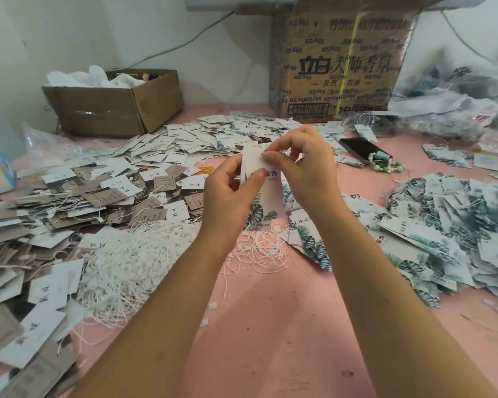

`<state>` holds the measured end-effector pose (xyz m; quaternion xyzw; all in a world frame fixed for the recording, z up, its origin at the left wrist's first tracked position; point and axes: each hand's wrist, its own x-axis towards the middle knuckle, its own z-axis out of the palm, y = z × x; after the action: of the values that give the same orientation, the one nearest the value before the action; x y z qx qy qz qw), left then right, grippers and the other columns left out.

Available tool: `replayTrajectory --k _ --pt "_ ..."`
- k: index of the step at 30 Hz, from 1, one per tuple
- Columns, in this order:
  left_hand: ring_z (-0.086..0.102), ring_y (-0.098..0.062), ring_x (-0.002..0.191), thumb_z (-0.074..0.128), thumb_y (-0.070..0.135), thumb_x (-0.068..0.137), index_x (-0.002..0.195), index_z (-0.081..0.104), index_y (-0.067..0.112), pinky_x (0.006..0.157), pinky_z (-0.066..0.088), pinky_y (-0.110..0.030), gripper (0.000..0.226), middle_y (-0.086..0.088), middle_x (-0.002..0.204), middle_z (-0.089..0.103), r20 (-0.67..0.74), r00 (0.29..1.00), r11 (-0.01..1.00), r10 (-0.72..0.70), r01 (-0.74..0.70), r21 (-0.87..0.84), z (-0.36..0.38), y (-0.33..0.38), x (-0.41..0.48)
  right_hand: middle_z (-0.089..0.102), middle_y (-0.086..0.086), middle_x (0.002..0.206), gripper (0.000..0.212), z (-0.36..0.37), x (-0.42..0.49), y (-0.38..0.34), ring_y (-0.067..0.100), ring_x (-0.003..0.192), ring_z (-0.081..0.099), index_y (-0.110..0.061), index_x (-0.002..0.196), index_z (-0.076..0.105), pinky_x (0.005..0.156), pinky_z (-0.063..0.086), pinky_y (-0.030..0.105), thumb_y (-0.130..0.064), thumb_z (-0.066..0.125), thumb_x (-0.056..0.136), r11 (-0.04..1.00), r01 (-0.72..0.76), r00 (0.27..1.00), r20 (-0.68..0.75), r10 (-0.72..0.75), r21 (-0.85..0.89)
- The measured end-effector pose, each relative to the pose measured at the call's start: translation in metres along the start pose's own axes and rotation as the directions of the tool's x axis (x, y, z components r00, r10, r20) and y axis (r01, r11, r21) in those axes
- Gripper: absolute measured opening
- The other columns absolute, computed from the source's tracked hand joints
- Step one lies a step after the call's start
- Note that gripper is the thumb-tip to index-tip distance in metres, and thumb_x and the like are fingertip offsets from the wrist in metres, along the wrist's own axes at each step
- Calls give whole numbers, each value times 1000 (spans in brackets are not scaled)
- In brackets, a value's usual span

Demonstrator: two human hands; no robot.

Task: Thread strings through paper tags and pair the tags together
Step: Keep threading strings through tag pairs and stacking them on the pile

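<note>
I hold a long white paper tag (266,203) with green leaf print upright above the pink table. My left hand (232,193) grips its left edge between thumb and fingers. My right hand (305,162) pinches the tag's top end, near its hole; a thin string there is barely visible. A tangle of loose white strings (133,259) lies on the table to the lower left. Heaps of leaf-print tags (449,234) spread to the right.
Brown and white tags (69,202) pile up on the left and far middle. A small open carton (112,101) and a tall printed carton (339,64) stand at the back. A phone (360,149) and green beads (385,165) lie right of my hands. Plastic bags (457,104) sit back right.
</note>
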<state>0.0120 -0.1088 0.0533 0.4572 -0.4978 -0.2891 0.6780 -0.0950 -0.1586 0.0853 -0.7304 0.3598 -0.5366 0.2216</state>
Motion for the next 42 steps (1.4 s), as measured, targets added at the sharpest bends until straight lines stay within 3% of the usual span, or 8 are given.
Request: replayTrajectory --k 7,12,18,23,26,30,33,42 --pt "57 -14 70 63 8 87 92 65 29 62 50 -29 22 7 79 67 29 1000 1000 4 -5 15 2 2 -2 43 -12 80 13 0 0 0 -4 72 43 -16 76 63 65 33 7 -5 70 76 1000 8 1000 5 -8 13" --pt "57 -11 69 63 8 87 89 64 32 63 52 -28 24 10 79 67 34 999 998 10 -12 56 0 2 -2 44 -10 80 8 -1 -1 1 -5 72 40 -14 76 65 65 33 8 -9 71 77 993 43 999 20 -41 -113" --pt "63 -35 83 64 14 87 93 63 36 73 55 -51 23 -3 91 70 21 999 986 42 -45 159 -1 1 -1 44 -6 86 8 0 -1 0 7 73 39 -10 82 68 65 32 22 -18 69 80 942 95 995 43 -86 -322" --pt "63 -26 81 63 16 87 94 63 37 73 55 -44 21 3 90 69 42 997 974 63 -71 216 -2 1 0 42 -12 77 7 -2 0 0 -3 67 39 -13 79 66 62 33 12 -18 71 79 973 45 997 69 -30 -228" --pt "60 -14 74 48 20 80 87 68 32 61 50 -30 25 5 81 68 82 994 997 -69 65 50 -4 1 -1 42 -15 76 9 -4 2 1 -4 65 39 -17 75 63 63 34 7 -15 72 77 983 -4 997 78 19 -186" --pt "56 -14 75 36 20 79 87 69 28 61 43 -27 34 5 80 67 162 971 983 -178 184 -23 -15 -4 4 46 -10 76 8 -5 2 3 -3 65 39 -16 74 66 61 34 13 -18 74 76 977 -21 990 132 50 -212" --pt "60 -10 71 38 3 93 93 66 27 60 48 -24 37 10 76 69 241 954 984 -176 174 32 -23 -7 8 50 -3 80 7 -1 0 3 0 66 42 -10 76 68 65 34 21 -15 73 76 975 42 984 177 -3 -220" --pt "62 -2 66 43 3 97 91 65 26 61 51 -18 32 13 74 70 213 968 991 -133 131 22 -24 -16 10 52 -5 74 16 2 -3 8 10 68 48 -17 69 62 65 41 23 -8 74 74 997 -55 979 193 63 -44"
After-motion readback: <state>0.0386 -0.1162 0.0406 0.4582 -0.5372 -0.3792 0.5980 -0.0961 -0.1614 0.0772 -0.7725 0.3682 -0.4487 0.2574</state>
